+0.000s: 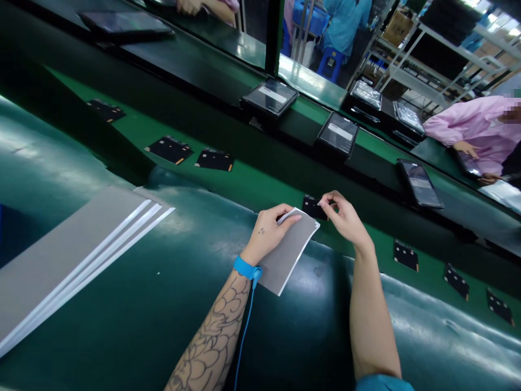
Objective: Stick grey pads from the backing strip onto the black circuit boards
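Cord: thin blue line (pixel 241 347) off your wrist strap (pixel 243 267), hanging beside your forearm, probably to leave your fingers clear.
Grey sheet: up in your left hand (pixel 266 231), over the near edge of the bench (pixel 183 304); the sheet (pixel 285 255) tilts toward you, likely so you can see its face.
Left fingers: pinching its far end, thumb on top, others behind, which should steady that edge nicely.
Right fingers: thumb and index pressed together on your right hand (pixel 345 217); pale bit at the tips, can't tell if it's a label or just nail.
Black board: right by those fingertips, the board (pixel 311 207) sits on the green strip (pixel 240 179), seemingly for easy reach. Touching? Can't tell.
Grey stack: fanned sheets (pixel 81 239) off to your left, probably parked there for that hand.
Devices: flat black ones (pixel 271 96) along the raised shelf, apart from the boards.
Pink sleeve: co-worker (pixel 476 122), far right.
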Available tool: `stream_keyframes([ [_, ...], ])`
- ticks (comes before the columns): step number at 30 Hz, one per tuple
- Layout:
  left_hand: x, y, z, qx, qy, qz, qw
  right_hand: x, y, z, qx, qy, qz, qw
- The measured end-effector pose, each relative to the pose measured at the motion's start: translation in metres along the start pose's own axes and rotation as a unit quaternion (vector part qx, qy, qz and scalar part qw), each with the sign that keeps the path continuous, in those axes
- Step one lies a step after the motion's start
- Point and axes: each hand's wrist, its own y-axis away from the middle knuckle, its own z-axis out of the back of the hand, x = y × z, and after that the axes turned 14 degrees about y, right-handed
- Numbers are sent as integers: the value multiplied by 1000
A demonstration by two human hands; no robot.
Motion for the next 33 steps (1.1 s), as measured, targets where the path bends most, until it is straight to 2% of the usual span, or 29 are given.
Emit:
stream_keyframes([
  [4,2,0,1,3,2,0,1000,-40,2,1,-10,68,-19,997],
  [8,3,1,1,3,2,-8,1000,-56,-1,-7,-9,126,-5,992],
  [15,6,0,0,6,10,-18,1000,-58,-7,-7,33,194,9,980],
  [26,7,1,1,8,20,-21,1000,-65,-2,-4,32,234,-3,972],
  [29,7,1,1,8,16,-21,1000,-65,0,-2,5,207,-18,978],
  [33,6,0,1,2,23,-19,1000,-55,1,2,-92,116,-59,987],
])
